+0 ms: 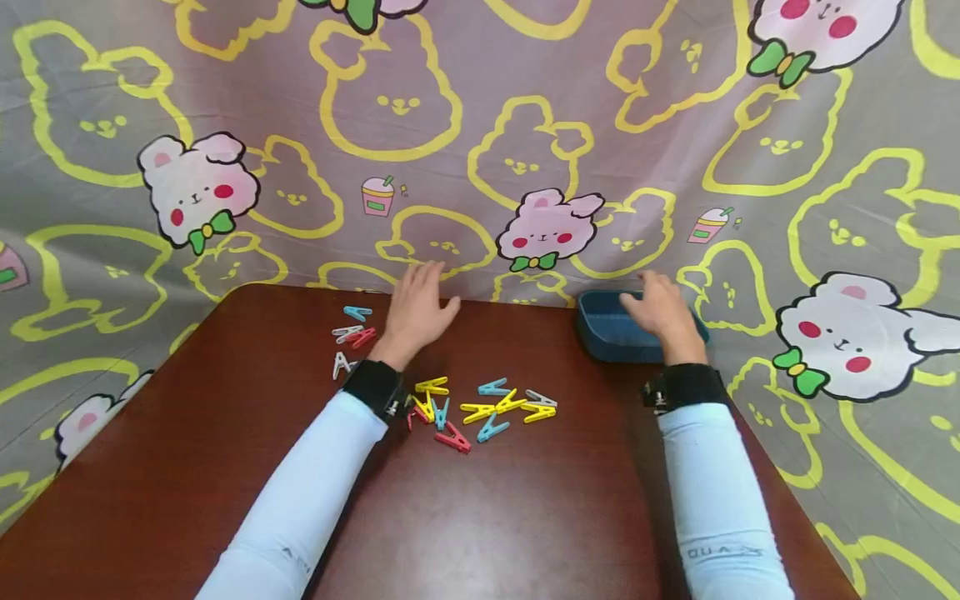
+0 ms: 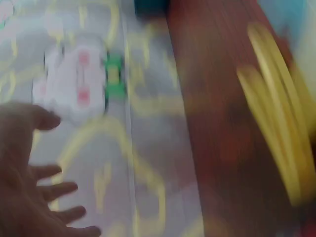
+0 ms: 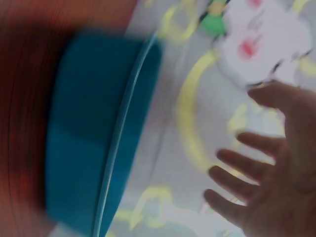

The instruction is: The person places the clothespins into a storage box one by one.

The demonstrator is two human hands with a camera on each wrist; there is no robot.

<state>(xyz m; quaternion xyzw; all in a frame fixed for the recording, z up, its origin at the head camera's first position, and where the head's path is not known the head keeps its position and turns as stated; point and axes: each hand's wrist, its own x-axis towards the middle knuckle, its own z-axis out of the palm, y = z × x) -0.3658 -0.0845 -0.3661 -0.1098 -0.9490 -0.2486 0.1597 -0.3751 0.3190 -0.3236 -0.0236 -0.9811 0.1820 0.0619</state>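
Observation:
My left hand [image 1: 417,310] hovers above the table with its fingers extended and holds nothing. Below and around it lie small plastic clothespins: a blue one [image 1: 357,313] and a red one [image 1: 364,337] sit to its left, while yellow ones [image 1: 477,412] lie nearer the middle with more blue, red and grey ones. A yellow clothespin [image 2: 276,108] looms large and blurred in the left wrist view. Over the dark teal basin [image 1: 617,337] at the right back is my right hand [image 1: 662,310], fingers spread and grasping nothing. The right wrist view shows the basin's outer wall [image 3: 89,118] beside that hand.
A dark reddish-brown table [image 1: 480,525] carries everything. Behind it and along both sides hangs a grey cloth [image 1: 442,75] printed with yellow outlines and white cartoon animals. The basin stands close to the table's back right edge.

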